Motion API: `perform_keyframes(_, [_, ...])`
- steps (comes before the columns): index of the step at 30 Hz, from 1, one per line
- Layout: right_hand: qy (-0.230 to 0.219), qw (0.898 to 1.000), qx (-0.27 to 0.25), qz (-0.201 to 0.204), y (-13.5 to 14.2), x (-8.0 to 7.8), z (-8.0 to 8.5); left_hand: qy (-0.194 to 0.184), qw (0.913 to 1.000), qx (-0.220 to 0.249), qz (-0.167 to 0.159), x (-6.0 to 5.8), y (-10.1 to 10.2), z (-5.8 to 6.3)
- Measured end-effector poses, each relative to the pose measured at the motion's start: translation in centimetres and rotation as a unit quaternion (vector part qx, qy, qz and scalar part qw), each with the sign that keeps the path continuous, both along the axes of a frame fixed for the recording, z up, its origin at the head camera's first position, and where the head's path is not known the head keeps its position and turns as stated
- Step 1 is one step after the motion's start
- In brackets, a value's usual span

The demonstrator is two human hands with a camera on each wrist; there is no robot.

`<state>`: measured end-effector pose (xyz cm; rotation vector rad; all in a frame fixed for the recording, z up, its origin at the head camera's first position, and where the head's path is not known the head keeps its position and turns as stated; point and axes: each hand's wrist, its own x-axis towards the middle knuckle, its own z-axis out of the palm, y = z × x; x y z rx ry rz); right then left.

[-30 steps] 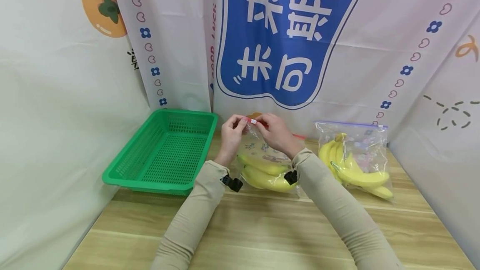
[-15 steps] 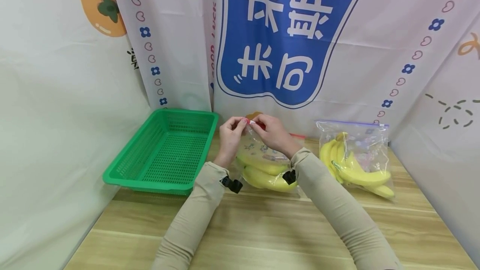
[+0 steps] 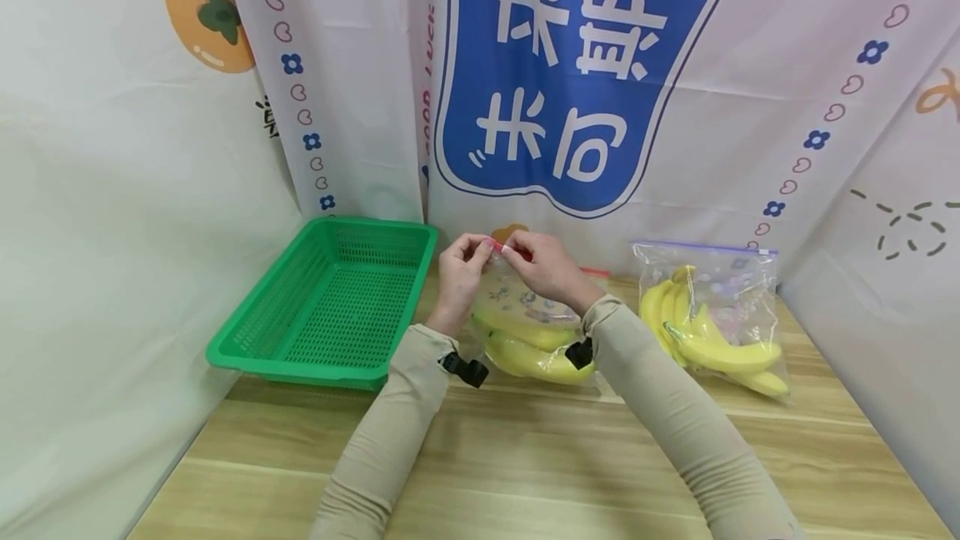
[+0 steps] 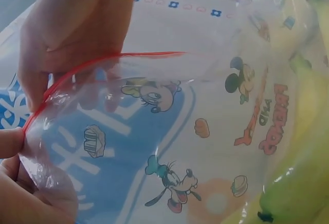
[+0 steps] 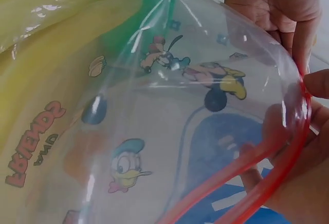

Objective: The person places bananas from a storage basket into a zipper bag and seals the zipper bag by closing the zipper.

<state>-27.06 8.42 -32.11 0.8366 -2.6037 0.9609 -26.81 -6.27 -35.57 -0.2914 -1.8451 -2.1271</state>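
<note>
A clear zip bag (image 3: 525,298) with a red zip edge and cartoon prints stands on the table, holding yellow-green bananas (image 3: 536,357). At its top left corner my left hand (image 3: 459,280) pinches the red edge between thumb and fingers. Close beside it, my right hand (image 3: 551,269) pinches the same edge, with a bit of white at its fingertips. In the left wrist view the red zip (image 4: 149,54) runs from the left thumb past the right hand (image 4: 77,34). Two red strips (image 5: 257,183) of the bag mouth spread apart in the right wrist view, below the right fingers.
To the right, a second clear bag (image 3: 738,286) with a purple zip leans upright with bananas (image 3: 720,348) inside. A green plastic basket (image 3: 300,369) stands at the left. Behind the wooden table (image 3: 525,473) hangs a printed white cloth (image 3: 360,107).
My right hand has shifted slightly left along the red edge, closing the gap to the left hand. The white slider, visible between the hands earlier, is now mostly covered by the right fingers.
</note>
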Motion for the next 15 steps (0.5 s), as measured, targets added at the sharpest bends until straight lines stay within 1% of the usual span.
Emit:
perform_keyframes(4, [-0.004, 1.000, -0.006, 0.004, 0.33, 0.11, -0.33, -0.005, 0.9998, 0.018, 0.010, 0.11, -0.27, -0.05])
perform_keyframes(9, [-0.015, 1.000, -0.007, -0.005, 0.66, 0.09, -0.72, -0.014, 0.9996, 0.020, 0.013, 0.08, -0.30, -0.10])
perform_keyframes(15, [-0.008, 1.000, 0.018, -0.014, 0.61, 0.02, -0.82, -0.012, 0.9996, 0.019, 0.014, 0.05, -0.29, -0.20])
